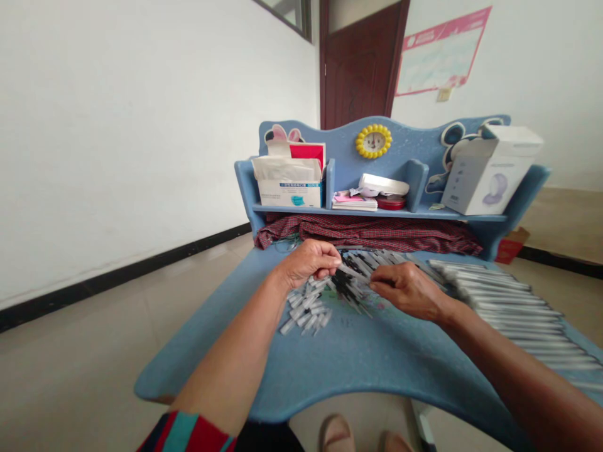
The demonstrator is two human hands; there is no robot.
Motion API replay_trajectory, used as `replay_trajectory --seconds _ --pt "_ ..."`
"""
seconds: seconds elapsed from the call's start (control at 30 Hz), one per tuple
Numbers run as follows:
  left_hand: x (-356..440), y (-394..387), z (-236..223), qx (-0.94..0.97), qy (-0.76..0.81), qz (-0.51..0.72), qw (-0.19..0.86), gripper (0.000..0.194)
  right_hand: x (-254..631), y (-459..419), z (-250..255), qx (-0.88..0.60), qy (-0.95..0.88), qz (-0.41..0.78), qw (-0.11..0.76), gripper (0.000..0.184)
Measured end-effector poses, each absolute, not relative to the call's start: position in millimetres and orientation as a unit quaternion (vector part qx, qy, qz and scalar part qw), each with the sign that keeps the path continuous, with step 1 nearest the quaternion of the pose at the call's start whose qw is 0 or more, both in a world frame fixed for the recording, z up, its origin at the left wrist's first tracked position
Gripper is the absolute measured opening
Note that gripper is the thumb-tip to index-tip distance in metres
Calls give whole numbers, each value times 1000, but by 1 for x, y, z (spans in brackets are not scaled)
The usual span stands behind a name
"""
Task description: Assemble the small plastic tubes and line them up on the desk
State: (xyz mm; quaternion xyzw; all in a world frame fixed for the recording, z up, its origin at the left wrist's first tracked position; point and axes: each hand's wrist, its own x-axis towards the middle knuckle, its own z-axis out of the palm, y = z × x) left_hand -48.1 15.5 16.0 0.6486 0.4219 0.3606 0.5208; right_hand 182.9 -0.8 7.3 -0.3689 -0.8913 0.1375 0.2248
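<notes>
Over the blue desk, my left hand (313, 258) pinches one end of a slim translucent pen (354, 273). The fingers of my right hand (407, 289) are closed around its other end. Below my left hand lies a pile of short clear pen caps (308, 312). Thin black sticks that look like pen refills (347, 290) are heaped beneath the pen, partly hidden by my hands. Behind them, a bunch of clear pen tubes (389, 257) is spread out. To the right of my right hand, many pens (511, 307) lie side by side in a row.
The blue desk (358, 361) has a raised shelf at the back. On it stand a mask box (292, 193), a red round tin (391, 203) and a white carton (490, 172). Checked cloth (377, 231) is bundled beneath the shelf. A white wall (141, 125) is on the left.
</notes>
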Motion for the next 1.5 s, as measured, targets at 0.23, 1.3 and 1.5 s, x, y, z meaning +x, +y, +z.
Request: replay_trajectory --seconds 0.23,1.3,1.5 --pt "-44 12 19 648 419 378 512 15 181 10 14 -359 -905 86 211 27" --pt "-43 15 18 642 480 384 458 17 156 31 17 -323 -877 181 305 30" --pt "-66 17 27 571 528 478 408 14 149 69 -1 -437 -720 267 469 57"
